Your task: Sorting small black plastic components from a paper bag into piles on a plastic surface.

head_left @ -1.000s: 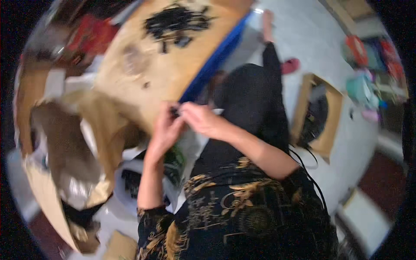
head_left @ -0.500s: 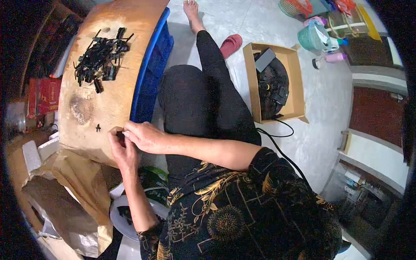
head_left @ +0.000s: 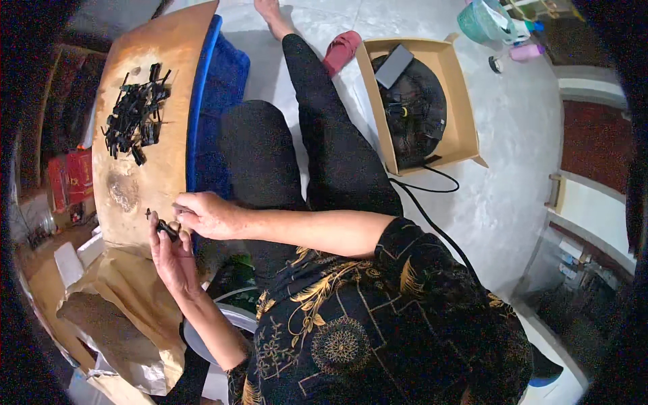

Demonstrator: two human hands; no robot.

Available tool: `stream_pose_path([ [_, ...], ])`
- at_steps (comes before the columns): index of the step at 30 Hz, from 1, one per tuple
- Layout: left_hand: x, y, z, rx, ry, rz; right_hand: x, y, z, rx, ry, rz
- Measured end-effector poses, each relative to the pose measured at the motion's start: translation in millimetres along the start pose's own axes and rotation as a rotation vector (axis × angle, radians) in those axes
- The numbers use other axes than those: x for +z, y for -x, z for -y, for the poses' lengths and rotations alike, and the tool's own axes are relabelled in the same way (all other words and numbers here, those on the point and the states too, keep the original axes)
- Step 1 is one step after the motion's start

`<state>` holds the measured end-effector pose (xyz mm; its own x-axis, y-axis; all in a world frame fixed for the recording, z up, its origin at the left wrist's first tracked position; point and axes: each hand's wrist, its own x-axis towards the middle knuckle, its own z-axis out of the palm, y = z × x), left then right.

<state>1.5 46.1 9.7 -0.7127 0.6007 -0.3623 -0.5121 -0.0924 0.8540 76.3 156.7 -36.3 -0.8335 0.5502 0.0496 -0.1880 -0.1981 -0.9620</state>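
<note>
My left hand (head_left: 174,260) is over the near edge of a worn wooden board (head_left: 158,182), its fingers closed on a small black plastic part (head_left: 167,231). Just above it, my right hand (head_left: 210,216) has thumb and forefinger pinched together; whatever is between them is too small to make out. A tiny black piece (head_left: 148,213) lies on the board by my left fingertips. Farther up the board is a loose pile of black plastic pieces (head_left: 135,115).
A blue plastic crate (head_left: 226,74) supports the board. At left stand a brown paper bag (head_left: 135,283) and a red box (head_left: 71,177). A white basin (head_left: 219,314) sits below my left forearm. Right of my legs, a cardboard box (head_left: 466,128) holds a black coil; a red slipper (head_left: 342,52) lies nearby.
My hands, close together before, have drawn slightly apart. The black part now shows clearly in my left fingers, which have turned upward. The whole view has shifted a little.
</note>
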Motion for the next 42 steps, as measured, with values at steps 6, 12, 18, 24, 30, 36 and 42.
stream_pose_path([
  [6, 14.0, 11.2, -5.7, -0.133, -0.247, 0.0, -7.2, 1.8, -5.8, 0.119, -0.215, 0.058],
  [12, -5.8, 9.0, -0.3, -0.159, 0.084, 0.246, -9.3, 1.0, 0.1, 0.225, -0.434, 0.225],
  [18, 28.0, 27.8, -16.6, -0.118, -0.253, 0.115, -4.1, -3.0, 1.2, 0.092, -0.22, 0.21],
  [24, 17.1, 13.5, -6.2, -0.218, -0.168, 0.156, -12.7, 0.6, 8.4, 0.287, -0.463, 0.242],
  [30, -12.2, 19.4, 10.5, -0.176, -0.008, 0.25, -7.7, 5.4, -1.9, 0.391, -0.367, 0.361],
  [36, -18.7, 19.3, 15.2, -0.137, 0.043, 0.227, -7.5, 2.8, 6.3, 0.599, -0.272, 0.423],
  [42, -29.3, 21.7, 18.7, -0.191, 0.106, 0.212, -2.9, -0.9, 9.4, 0.634, -0.254, 0.423],
])
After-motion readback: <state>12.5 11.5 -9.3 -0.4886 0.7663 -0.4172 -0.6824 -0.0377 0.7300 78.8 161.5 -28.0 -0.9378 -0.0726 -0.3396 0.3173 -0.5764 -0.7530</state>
